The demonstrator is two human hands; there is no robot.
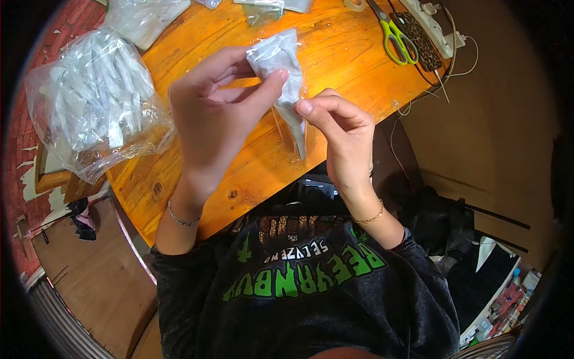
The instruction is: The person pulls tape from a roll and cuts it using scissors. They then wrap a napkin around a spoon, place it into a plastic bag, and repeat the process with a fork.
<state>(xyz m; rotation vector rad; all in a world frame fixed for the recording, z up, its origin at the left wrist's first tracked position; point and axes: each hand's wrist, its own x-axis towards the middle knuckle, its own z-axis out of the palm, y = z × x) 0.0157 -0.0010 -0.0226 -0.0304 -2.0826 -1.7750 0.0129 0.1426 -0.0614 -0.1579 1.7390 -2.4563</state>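
Over the wooden table, a small clear plastic packet [281,57] with a greyish-white, folded-looking content hangs between my two hands. My left hand [224,102] pinches its upper part between thumb and fingers. Lower down, at the packet's right edge, the thumb and forefinger of my right hand [341,122] press together on the plastic. The packet's narrow lower end points toward me, with loose clear film around it. What exactly lies inside cannot be made out.
A large clear bag [98,96] full of similar packets lies left on the wooden table [353,54]. More plastic bags [143,21] are at the back. Green-handled scissors [397,45], a tape roll [355,4], a leopard-print phone case [418,45] and a power strip [433,27] with cables sit back right.
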